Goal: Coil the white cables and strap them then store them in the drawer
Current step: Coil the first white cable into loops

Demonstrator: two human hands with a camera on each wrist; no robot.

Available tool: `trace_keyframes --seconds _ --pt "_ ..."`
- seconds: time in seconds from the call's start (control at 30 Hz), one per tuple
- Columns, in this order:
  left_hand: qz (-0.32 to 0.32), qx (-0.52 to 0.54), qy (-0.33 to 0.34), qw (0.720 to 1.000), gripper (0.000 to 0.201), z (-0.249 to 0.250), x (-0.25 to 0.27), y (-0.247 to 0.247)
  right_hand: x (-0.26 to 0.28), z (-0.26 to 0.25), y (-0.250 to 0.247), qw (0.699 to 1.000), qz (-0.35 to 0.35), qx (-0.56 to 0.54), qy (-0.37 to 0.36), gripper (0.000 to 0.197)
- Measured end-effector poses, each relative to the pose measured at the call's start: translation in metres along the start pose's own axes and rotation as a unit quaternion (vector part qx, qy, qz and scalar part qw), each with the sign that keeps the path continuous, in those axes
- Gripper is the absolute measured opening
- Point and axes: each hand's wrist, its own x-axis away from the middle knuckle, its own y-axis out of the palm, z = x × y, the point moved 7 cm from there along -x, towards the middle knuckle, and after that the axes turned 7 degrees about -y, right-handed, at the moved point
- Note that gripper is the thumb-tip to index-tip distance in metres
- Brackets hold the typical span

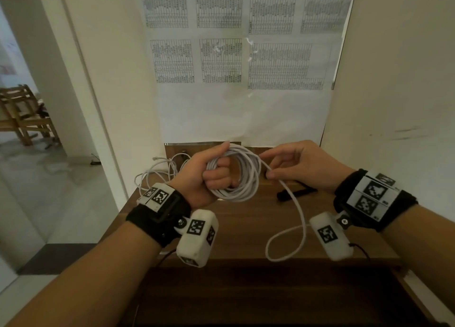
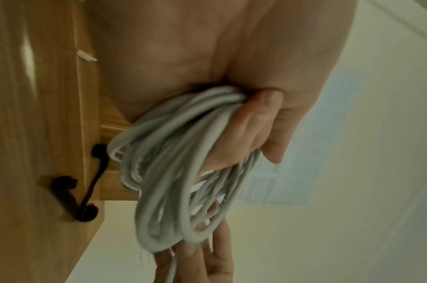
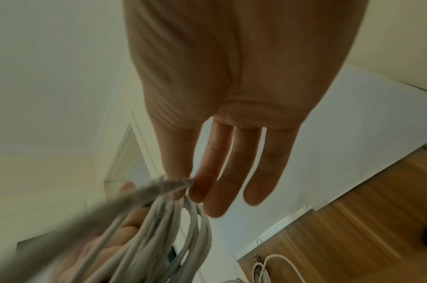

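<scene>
Hands, head view: left hand (image 1: 209, 176) fist-curled through the cable coil (image 1: 237, 174), gripping it above the wooden cabinet top (image 1: 246, 225); right hand (image 1: 300, 165) pinches the loose tail (image 1: 293, 203) between thumb and forefinger, other fingers relaxed.
Second cable (image 1: 157, 172): uncoiled, lying at the back left of the top.
Black strap (image 1: 295, 192): on the wood, near the right hand.
Left wrist view: coil (image 2: 173, 166) bunched under curled fingers (image 2: 263, 130); loops pale, round, smooth-jacketed.
Right wrist view: tail (image 3: 144, 193) blurred at the fingertips (image 3: 198, 187).
Handling (judged): light, springy, slick; loops likely to splay unless held where they cross.
</scene>
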Motion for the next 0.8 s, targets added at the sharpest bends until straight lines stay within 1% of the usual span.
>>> trace_keyframes --seconds 0.1,0.17,0.2,0.23,0.27,0.33,0.37,0.4,0.47,0.53,0.63,0.67,0.7,0.8 --pt "0.036 0.057 0.031 0.997 0.045 0.007 0.001 -0.008 0.005 0.004 0.009 0.999 -0.045 -0.016 0.028 0.058" --pt "0.056 0.105 0.063 0.991 0.044 0.012 0.001 -0.014 0.008 0.008 0.018 0.996 -0.076 -0.015 0.048 0.070" --pt "0.066 0.128 0.081 0.986 0.043 0.015 0.000 -0.017 0.010 0.012 0.023 0.994 -0.088 -0.004 0.060 0.072" --pt "0.075 0.147 0.099 0.981 0.043 0.018 -0.001 -0.019 0.012 0.014 0.028 0.993 -0.090 0.007 0.070 0.069" --pt "0.081 0.162 0.116 0.977 0.042 0.021 -0.001 -0.022 0.014 0.015 0.032 0.994 -0.077 0.011 0.075 0.060" --pt "0.093 0.171 0.147 0.970 0.042 0.026 -0.002 -0.023 0.015 0.016 0.039 0.996 -0.026 -0.021 0.086 0.035" --pt "0.101 0.165 0.158 0.968 0.042 0.027 -0.004 -0.023 0.015 0.015 0.042 0.994 -0.003 -0.051 0.096 0.026" --pt "0.108 0.157 0.167 0.967 0.042 0.027 -0.004 -0.021 0.014 0.016 0.047 0.990 0.012 -0.088 0.108 0.022" --pt "0.117 0.146 0.185 0.965 0.044 0.028 -0.005 -0.018 0.011 0.018 0.058 0.978 0.032 -0.159 0.129 0.019" --pt "0.108 0.148 0.195 0.963 0.044 0.030 -0.004 -0.014 0.011 0.017 0.064 0.964 0.080 -0.215 0.137 0.020" --pt "0.087 0.175 0.197 0.961 0.044 0.034 0.000 -0.010 0.021 0.023 0.061 0.916 0.225 -0.302 0.140 0.020" --pt "0.088 0.185 0.200 0.958 0.044 0.036 0.001 -0.012 0.025 0.026 0.059 0.906 0.253 -0.310 0.136 0.019" --pt "0.090 0.197 0.204 0.955 0.045 0.039 0.003 -0.015 0.028 0.027 0.058 0.906 0.263 -0.305 0.132 0.018" --pt "0.090 0.221 0.211 0.948 0.046 0.048 0.006 -0.027 0.032 0.030 0.050 0.934 0.267 -0.207 0.121 0.015"
